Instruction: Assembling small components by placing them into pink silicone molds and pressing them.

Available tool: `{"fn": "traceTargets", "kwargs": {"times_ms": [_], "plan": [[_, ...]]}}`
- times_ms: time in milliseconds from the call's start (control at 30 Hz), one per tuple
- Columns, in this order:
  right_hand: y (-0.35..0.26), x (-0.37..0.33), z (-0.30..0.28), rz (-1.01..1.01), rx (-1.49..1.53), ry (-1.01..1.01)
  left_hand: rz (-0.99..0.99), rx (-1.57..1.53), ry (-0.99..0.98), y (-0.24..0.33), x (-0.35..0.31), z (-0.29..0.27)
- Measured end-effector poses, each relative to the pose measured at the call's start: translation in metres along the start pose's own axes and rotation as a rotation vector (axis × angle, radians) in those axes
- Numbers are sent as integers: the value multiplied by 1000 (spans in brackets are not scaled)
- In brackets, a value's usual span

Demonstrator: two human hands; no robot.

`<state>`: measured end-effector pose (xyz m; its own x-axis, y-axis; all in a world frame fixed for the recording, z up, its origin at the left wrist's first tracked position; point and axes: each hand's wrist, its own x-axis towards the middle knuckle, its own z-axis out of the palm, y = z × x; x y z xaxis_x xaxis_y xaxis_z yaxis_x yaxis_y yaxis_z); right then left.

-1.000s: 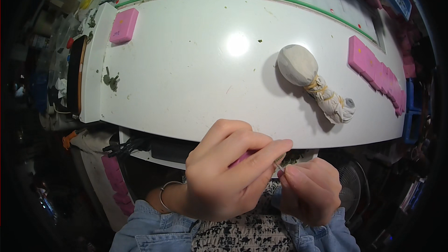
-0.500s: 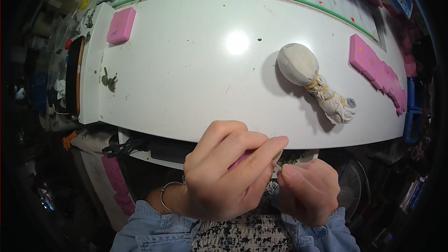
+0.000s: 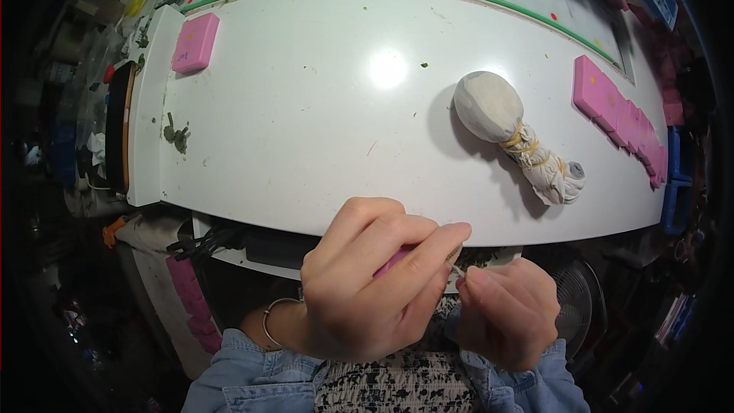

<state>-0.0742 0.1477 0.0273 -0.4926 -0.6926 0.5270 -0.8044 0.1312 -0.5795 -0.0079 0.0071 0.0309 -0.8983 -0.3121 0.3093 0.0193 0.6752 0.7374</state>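
On the table (image 3: 298, 130), a bundle (image 3: 489, 105) is seen; a pink piece (image 3: 391, 263) is clasped by left hand (image 3: 371, 283), a thin piece (image 3: 457, 269) pinched by right hand (image 3: 511, 313).

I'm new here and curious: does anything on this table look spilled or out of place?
Yes: dark green scraps lie loose near the left edge of the white tabletop, with tiny specks scattered elsewhere. They look like stray debris against the plain surface.
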Motion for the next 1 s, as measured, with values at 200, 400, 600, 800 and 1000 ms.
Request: {"fn": "traceTargets", "kwargs": {"times_ms": [200,400,600,800,1000], "plan": [[-3,0,3,12,-25,5,-9,5,8,-1,0,0],[-2,0,3,41,-11,-15,-17,11,23,-1,-1,1],[1,-2,-1,57,37,-32,-31,-20,27,-1,-1,3],[9,-2,2,-17,97,8,-31,-25,35,0,-1,3],[11,-3,-3,-85,69,-23,-17,-20,41,1,-1,4]]}}
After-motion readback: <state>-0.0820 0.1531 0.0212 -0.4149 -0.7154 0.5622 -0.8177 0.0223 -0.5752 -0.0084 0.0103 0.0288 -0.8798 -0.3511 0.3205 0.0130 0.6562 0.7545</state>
